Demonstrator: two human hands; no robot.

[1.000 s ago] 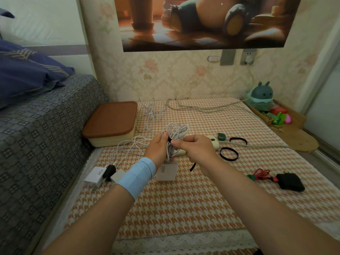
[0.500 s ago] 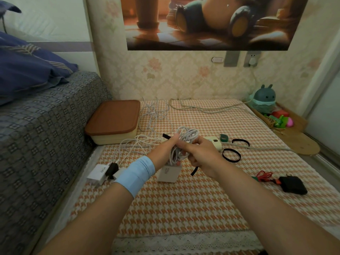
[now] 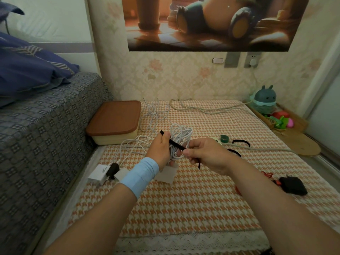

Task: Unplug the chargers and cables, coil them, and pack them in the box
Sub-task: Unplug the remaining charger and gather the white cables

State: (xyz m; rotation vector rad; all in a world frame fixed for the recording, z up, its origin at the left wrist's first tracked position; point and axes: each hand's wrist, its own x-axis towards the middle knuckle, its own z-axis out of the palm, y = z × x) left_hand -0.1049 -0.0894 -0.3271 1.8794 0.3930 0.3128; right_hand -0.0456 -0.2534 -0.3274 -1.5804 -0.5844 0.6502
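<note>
Left fingers: the left hand (image 3: 160, 150) is curled round the cable bundle (image 3: 181, 136), thumb up, pressing one end of the black strap (image 3: 174, 143) against the coil.
Right fingers: the right hand (image 3: 207, 155) pinches the strap between thumb and forefinger just right of the bundle; the loose tail hangs below the palm.
Strap: pulled taut and slanting across the front of the bundle, its short end poking up past the left thumb.
Cable bundle: thin white cable wound in many uneven loops, held upright above the mat (image 3: 184, 208) between both hands; strands trail from it down and left onto the mat.
Charger block: a pale square block (image 3: 166, 175) shows just below the left hand; I cannot tell whether it hangs or lies on the mat.
Arms: both forearms reach forward from the bottom edge and converge; a light blue wristband (image 3: 139, 174) sits on the left wrist.
In the way: the right hand hides part of a pale power strip (image 3: 218, 141) and part of a black loop (image 3: 236, 152).
Near, right: a green band (image 3: 224, 138), a second black loop (image 3: 241, 140), and a black adapter (image 3: 293, 185) with a red cable (image 3: 266, 174).
Near, left: a white charger marked 90W (image 3: 100, 173), a black plug (image 3: 113, 168) and a grey charger (image 3: 121, 175), close together at the mat's edge.
Box: the cream box (image 3: 117, 140) has its brown lid (image 3: 114, 119) on and sits beside the bed (image 3: 46, 135), beyond the left hand; loose white cables (image 3: 156, 115) lie just right of it.
</note>
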